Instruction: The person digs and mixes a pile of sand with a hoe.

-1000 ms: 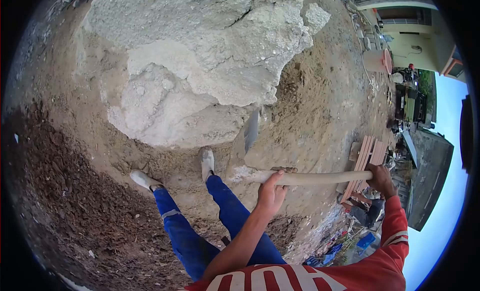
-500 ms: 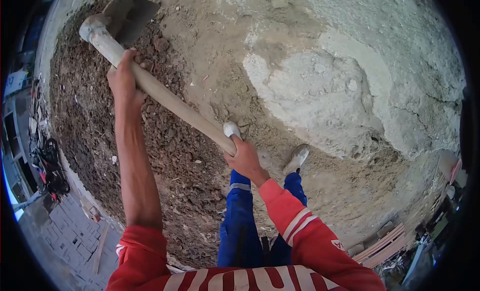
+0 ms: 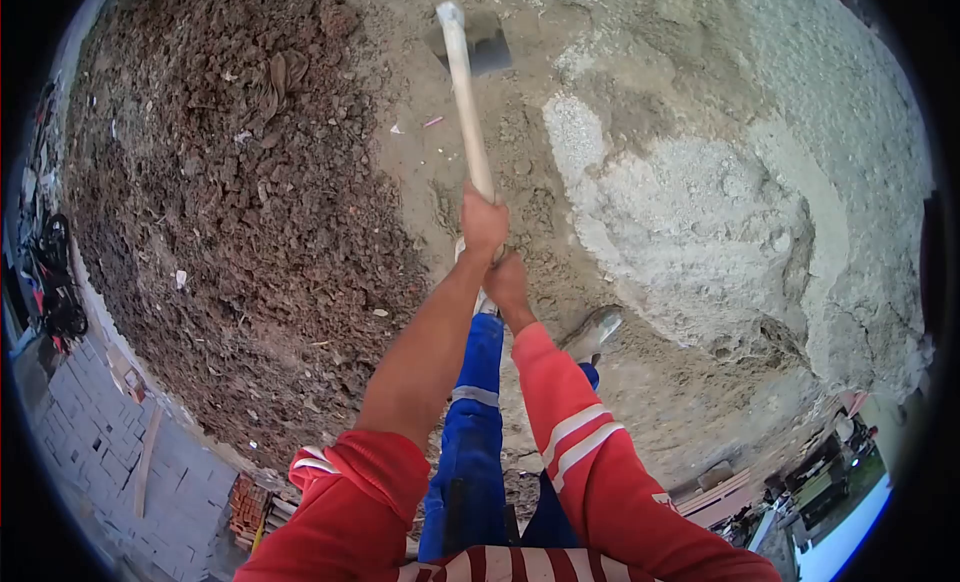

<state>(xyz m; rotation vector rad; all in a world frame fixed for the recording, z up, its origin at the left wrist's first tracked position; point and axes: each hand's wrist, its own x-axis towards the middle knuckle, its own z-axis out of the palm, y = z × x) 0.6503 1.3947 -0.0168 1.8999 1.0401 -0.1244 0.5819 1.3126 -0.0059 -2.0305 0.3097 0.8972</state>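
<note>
Head camera looks down at a person who holds a long hoe (image 3: 466, 102) out in front, over sandy ground (image 3: 420, 182). The left hand (image 3: 485, 222) is closed around the wooden handle, and the right hand (image 3: 508, 280) grips it just below, touching the first, so both fists sit together at the near end. The blade (image 3: 482, 44) is far from the body, between the dark soil (image 3: 250, 182) on the left and the grey mortar heap (image 3: 700, 232) on the right; I cannot tell if it touches the ground. I think the danger is in control: with the hands so close together the heavy end has much leverage, and it may twist or slide off a hard lump. If it is pulled back too strongly, the blade could come toward the shoe (image 3: 595, 332), which stands near the heap. The loose sand may also let the foot slip. For writing, only white marks on the red shirt (image 3: 500, 567) are visible, cut off at the lower edge and not readable; I see no brand on the hoe.
</note>
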